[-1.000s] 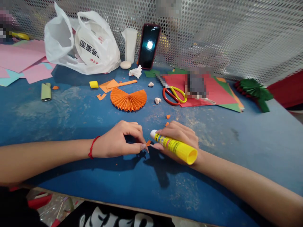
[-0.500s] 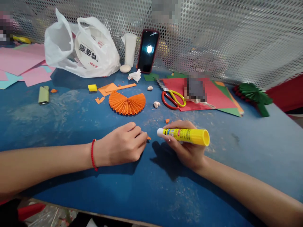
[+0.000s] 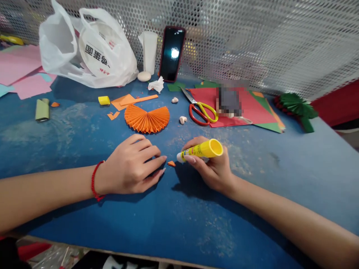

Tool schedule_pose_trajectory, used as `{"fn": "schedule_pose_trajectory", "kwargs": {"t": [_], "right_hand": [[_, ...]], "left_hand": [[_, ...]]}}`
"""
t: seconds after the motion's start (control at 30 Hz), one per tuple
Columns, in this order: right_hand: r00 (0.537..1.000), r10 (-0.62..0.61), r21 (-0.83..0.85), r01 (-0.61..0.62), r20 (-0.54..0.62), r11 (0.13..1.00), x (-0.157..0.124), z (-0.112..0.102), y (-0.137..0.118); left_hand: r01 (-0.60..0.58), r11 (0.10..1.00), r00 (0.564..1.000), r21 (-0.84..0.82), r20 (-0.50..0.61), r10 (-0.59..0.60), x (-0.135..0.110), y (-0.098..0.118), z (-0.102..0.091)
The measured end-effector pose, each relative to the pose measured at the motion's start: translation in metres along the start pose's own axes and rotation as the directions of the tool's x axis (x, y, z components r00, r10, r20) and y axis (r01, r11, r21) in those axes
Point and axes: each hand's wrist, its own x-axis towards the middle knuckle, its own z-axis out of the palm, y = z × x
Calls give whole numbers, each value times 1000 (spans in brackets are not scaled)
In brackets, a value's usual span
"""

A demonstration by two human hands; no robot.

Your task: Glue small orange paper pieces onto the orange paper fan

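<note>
My right hand (image 3: 210, 164) grips a yellow glue stick (image 3: 200, 149), its white tip angled down and to the left. A small orange paper scrap (image 3: 171, 163) lies on the blue table (image 3: 179, 216) between my hands, close to that tip but apart from it. My left hand (image 3: 131, 166), with a red string bracelet, rests on the table with its fingers apart and holds nothing. Its fingertips are just left of the scrap. Beyond both hands sits a pleated orange paper fan (image 3: 147, 118).
Red-handled scissors (image 3: 202, 112) lie on red and green paper sheets (image 3: 252, 112). Farther back are a white plastic bag (image 3: 92, 48), a phone (image 3: 171, 54) and a perforated metal screen (image 3: 252, 48). Pink paper sheets (image 3: 22, 71) lie at left, a green paper fan (image 3: 297, 110) at right.
My left hand has drawn back left from the orange scrap, its fingers now spread. My right hand has swung the glue stick, raising its yellow end and tilting the white tip down.
</note>
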Motion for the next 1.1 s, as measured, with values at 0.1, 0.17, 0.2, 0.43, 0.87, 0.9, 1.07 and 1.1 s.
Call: {"fn": "schedule_pose_trajectory", "kwargs": {"t": [0.1, 0.17, 0.2, 0.43, 0.87, 0.9, 1.07, 1.1], "right_hand": [[999, 7, -80, -4, 38, 997, 7, 5, 1], [998, 2, -123, 6, 62, 992, 10, 8, 3], [998, -2, -133, 11, 70, 991, 10, 10, 4], [990, 7, -122, 11, 141, 992, 9, 14, 7], [960, -7, -164, 55, 279, 985, 11, 14, 3], [960, -17, -155, 62, 279, 986, 12, 15, 3], [956, -118, -104, 150, 267, 983, 15, 15, 2], [955, -132, -92, 161, 266, 983, 15, 15, 2]], "left_hand": [[-33, 999, 998, 34, -46, 34, 0, 3, 0], [-37, 999, 999, 31, -36, 38, 0, 3, 1], [-36, 999, 999, 27, -31, 37, 1, 3, 2], [-63, 998, 998, -24, 24, 64, 5, 2, 1], [-105, 994, 994, 1, -20, 105, 3, 0, 6], [-103, 995, 995, -3, -19, 103, 3, 0, 7], [-92, 995, 996, -28, -26, 91, 3, 0, 6], [-91, 995, 996, -30, -25, 90, 3, 0, 6]]}}
